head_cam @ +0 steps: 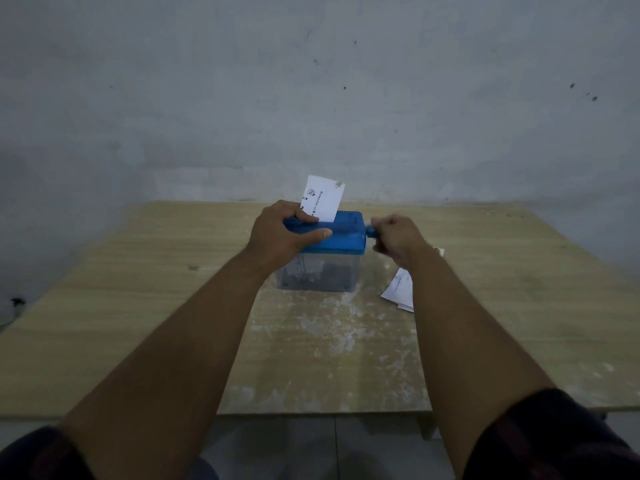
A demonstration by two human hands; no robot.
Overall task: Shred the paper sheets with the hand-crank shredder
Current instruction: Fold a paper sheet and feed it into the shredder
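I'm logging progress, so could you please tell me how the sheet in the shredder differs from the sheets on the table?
The sheet in the shredder stands upright in the slot; the sheets on the table lie flat beside the shredder. The sheet in the shredder sits by the left hand gripping the shredder; the sheets on the table lie untouched, the right hand gripping the crank. Both are white, printed.

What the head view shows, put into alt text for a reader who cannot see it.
A person's left hand grips the blue-lidded shredder, a printed sheet sticking up from its top, while the right hand grips the crank. More loose sheets lie on the wooden table right of the shredder.
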